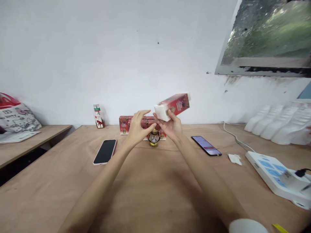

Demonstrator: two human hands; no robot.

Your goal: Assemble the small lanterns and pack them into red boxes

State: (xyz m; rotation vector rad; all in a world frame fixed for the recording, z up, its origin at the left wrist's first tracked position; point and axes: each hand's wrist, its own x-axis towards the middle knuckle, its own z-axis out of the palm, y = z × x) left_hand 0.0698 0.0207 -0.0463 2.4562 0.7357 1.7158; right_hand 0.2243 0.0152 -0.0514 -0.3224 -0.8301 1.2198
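In the head view, my right hand grips a red printed cardboard box above the table, tilted, its white end facing left. My left hand is raised to the left of it, fingers spread and curved, touching nothing that I can see. Below and between my hands a small brass-coloured lantern with a clear middle stands upright on the table. Behind it are several red boxes of the same look, partly hidden by my left hand and the lantern.
A dark-screened phone lies left, a lit phone right. A small bottle stands near the wall. On the right are a white power strip, crumpled paper and white moulded shapes. A white round object sits at the front edge.
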